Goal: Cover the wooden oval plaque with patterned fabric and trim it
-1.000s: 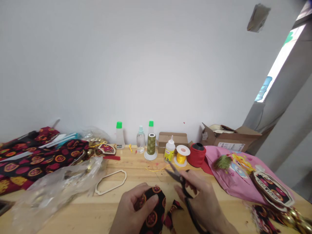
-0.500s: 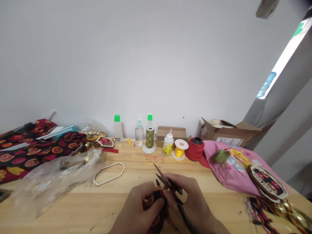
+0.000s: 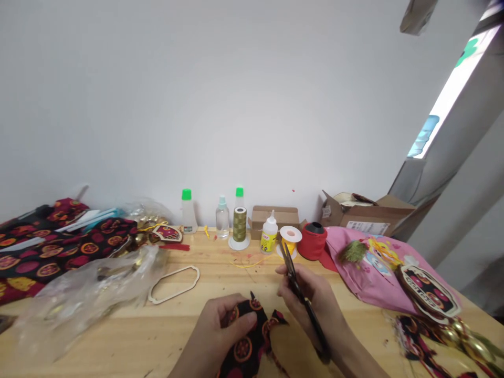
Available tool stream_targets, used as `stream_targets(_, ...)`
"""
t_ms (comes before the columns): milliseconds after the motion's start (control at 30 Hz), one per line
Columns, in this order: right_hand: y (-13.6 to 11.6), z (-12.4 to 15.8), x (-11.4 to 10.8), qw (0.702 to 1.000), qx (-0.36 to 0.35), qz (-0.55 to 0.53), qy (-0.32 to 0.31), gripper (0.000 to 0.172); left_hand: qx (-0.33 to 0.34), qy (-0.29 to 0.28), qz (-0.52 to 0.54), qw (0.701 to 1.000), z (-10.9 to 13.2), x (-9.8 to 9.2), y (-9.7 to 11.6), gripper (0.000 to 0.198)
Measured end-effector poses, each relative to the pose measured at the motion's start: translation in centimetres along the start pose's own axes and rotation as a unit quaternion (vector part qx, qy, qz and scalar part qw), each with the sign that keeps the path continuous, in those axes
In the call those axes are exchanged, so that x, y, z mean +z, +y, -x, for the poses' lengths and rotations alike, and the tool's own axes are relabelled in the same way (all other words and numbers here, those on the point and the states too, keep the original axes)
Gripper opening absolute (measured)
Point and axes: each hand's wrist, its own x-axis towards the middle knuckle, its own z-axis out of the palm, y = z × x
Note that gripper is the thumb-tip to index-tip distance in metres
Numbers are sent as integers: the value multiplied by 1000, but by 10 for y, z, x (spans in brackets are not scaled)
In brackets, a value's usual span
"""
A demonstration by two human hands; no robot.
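Observation:
My left hand (image 3: pixel 220 328) pinches a piece of dark patterned fabric (image 3: pixel 243 349) printed with orange and red rounds, thumb on top. A narrow cut strip (image 3: pixel 271 328) of the same cloth hangs from its right edge. My right hand (image 3: pixel 315 302) holds dark scissors (image 3: pixel 305 302), blades nearly together and pointing up and away, apart from the cloth. Beyond the scissor tips stands a spool of yellow cord (image 3: pixel 290 239). A thin pale wooden frame (image 3: pixel 173 286) lies flat on the table to the left of my hands.
Along the wall stand a glue bottle (image 3: pixel 269 236), an olive ribbon spool (image 3: pixel 240 226), a clear bottle (image 3: pixel 222 220) and a red roll (image 3: pixel 313 242). Leftward lie a plastic bag (image 3: pixel 90 294) and patterned cloth (image 3: pixel 79 241). A pink bag (image 3: pixel 342 273) and a cardboard box (image 3: pixel 378 210) are right.
My right hand with the scissors has moved right and away from the cloth, and the blades have come closer together. A strip now hangs loose at the cloth's right edge.

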Motion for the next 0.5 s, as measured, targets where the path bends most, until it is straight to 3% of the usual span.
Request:
stream_targets(100, -6, 3, 7, 995, 33, -76, -54, 20, 34, 6, -60, 998, -2, -3, 2, 20)
stream_targets(233, -10, 7, 11, 993, 40, -75, -80, 24, 70, 14, -177, 982, -3, -2, 5, 18)
stream_targets(333, -9, 7, 10, 996, 17, -34, -85, 24, 79, 24, -232, 969, -3, 2, 8, 17)
stream_targets(500, -12, 8, 11, 989, -62, 98, -88, 27, 74, 33, -224, 971, -2, 7, 8, 12)
